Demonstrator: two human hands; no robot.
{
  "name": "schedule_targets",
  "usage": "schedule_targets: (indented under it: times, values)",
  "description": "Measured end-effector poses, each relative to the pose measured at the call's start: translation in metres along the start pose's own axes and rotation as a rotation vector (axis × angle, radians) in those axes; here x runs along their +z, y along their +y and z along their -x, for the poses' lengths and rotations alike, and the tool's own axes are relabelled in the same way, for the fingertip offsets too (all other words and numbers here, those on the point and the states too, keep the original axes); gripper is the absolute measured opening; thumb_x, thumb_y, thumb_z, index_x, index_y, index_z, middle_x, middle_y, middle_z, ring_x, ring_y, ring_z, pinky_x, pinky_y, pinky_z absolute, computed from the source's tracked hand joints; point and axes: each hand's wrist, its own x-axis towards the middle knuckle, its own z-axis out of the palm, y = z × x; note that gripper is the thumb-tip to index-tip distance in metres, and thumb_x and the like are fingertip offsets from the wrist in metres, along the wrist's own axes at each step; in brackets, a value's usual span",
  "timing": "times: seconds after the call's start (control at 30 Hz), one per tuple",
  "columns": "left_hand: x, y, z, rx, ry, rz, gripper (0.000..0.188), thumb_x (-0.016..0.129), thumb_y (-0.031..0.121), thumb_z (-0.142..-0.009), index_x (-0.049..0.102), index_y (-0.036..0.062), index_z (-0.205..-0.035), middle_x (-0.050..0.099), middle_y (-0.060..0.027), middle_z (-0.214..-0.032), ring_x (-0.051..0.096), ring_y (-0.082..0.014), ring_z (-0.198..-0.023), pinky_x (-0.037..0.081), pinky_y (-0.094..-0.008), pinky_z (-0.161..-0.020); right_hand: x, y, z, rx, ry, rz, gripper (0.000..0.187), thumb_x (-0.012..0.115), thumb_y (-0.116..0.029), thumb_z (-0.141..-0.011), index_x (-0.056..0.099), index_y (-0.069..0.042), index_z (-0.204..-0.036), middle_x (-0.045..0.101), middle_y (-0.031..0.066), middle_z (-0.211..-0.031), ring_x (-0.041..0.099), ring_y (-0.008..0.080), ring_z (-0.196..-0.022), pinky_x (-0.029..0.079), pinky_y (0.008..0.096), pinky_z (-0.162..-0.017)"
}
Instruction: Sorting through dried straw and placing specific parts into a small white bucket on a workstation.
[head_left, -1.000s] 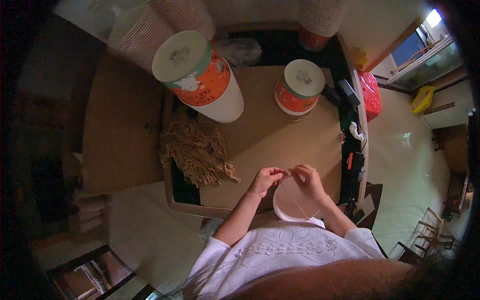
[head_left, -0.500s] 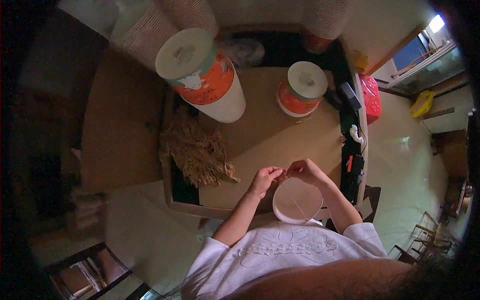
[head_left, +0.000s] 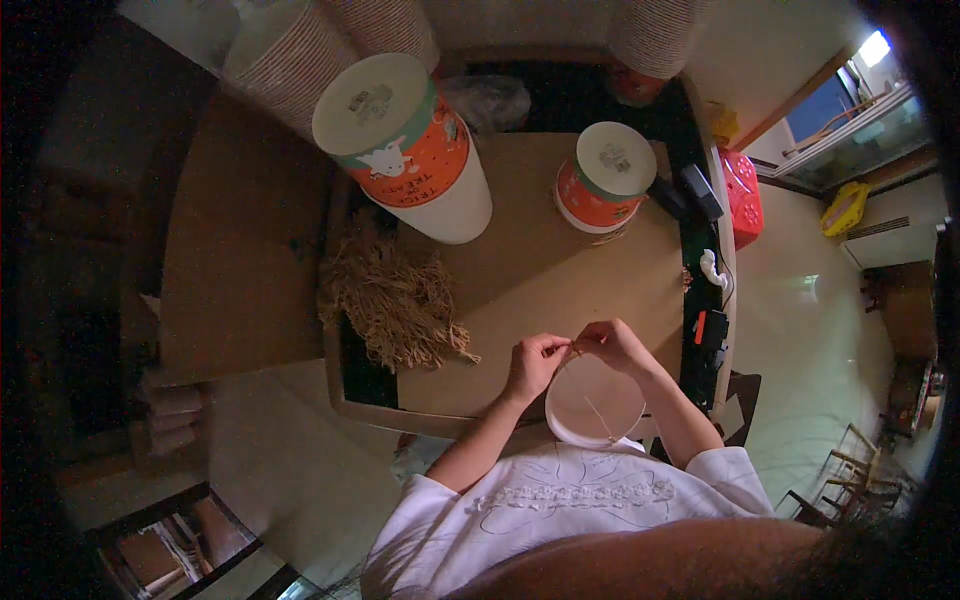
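Head view: we hold our left hand [head_left: 533,362] and right hand [head_left: 612,345] close together, the fingers of both pinched shut on 1 thin tan cord [head_left: 592,392] that runs down over the white round cup [head_left: 596,403] just below them. We judge the tying on this cup underway, not finished. A heap of tan cords [head_left: 395,303] lies left of our fingers on the table [head_left: 540,270], unused.
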Motion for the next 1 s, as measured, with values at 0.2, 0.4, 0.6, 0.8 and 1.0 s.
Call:
schedule_targets:
  times: [0.2, 0.4, 0.6, 0.8, 1.0]
  values:
    - [0.002, 0.006, 0.001, 0.151, 0.032, -0.157, 0.014, 0.063, 0.0, -0.071, 0.065, 0.0003, -0.084, 0.064, -0.0107, -0.078, 0.061, -0.0196, -0.07, 0.046, -0.0259, -0.061, 0.002, 0.008, 0.0, -0.04, 0.01, -0.037, 0.006, 0.058, -0.003, -0.076, 0.062, 0.002, -0.078, 0.061, 0.0062, -0.07, 0.051, 0.0089, -0.066, 0.043, 0.0261, -0.058]
    - [-0.001, 0.003, 0.0, 0.072, 0.016, -0.146, 0.011, 0.065, 0.004, -0.072, 0.064, 0.0004, -0.083, 0.065, -0.0088, -0.078, 0.061, -0.0162, -0.068, 0.046, -0.0266, -0.06, -0.003, -0.002, 0.0, -0.087, 0.02, 0.005, 0.006, 0.06, -0.001, -0.075, 0.061, 0.0, -0.082, 0.061, 0.0065, -0.074, 0.054, 0.0109, -0.068, 0.044, 0.0265, -0.06]
    - [-0.002, 0.001, -0.001, -0.026, -0.056, 0.001, 0.011, 0.065, 0.007, -0.074, 0.064, 0.0005, -0.084, 0.066, -0.0079, -0.079, 0.06, -0.0106, -0.07, 0.048, -0.0264, -0.064, -0.011, -0.023, -0.002, -0.276, -0.057, 0.071, 0.01, 0.06, -0.002, -0.074, 0.06, -0.004, -0.083, 0.059, 0.0058, -0.077, 0.057, 0.0153, -0.071, 0.044, 0.0267, -0.062]
    - [0.0, -0.011, -0.003, -0.072, -0.086, 0.117, 0.01, 0.064, 0.006, -0.075, 0.064, 0.0003, -0.084, 0.066, -0.0068, -0.079, 0.06, -0.0105, -0.071, 0.048, -0.0253, -0.065, -0.01, -0.024, -0.005, -0.307, -0.077, 0.229, 0.01, 0.059, -0.001, -0.072, 0.057, -0.004, -0.081, 0.059, 0.0092, -0.077, 0.057, 0.0218, -0.07, 0.045, 0.0303, -0.062]
    - [-0.001, -0.028, -0.006, -0.165, -0.086, 0.358, 0.009, 0.058, 0.004, -0.08, 0.064, 0.0003, -0.086, 0.065, -0.0036, -0.079, 0.058, -0.0091, -0.072, 0.047, -0.0227, -0.065, -0.009, -0.019, -0.007, -0.259, -0.082, 0.206, 0.007, 0.056, -0.001, -0.074, 0.056, -0.003, -0.08, 0.06, 0.0104, -0.073, 0.058, 0.0224, -0.067, 0.046, 0.0322, -0.061]
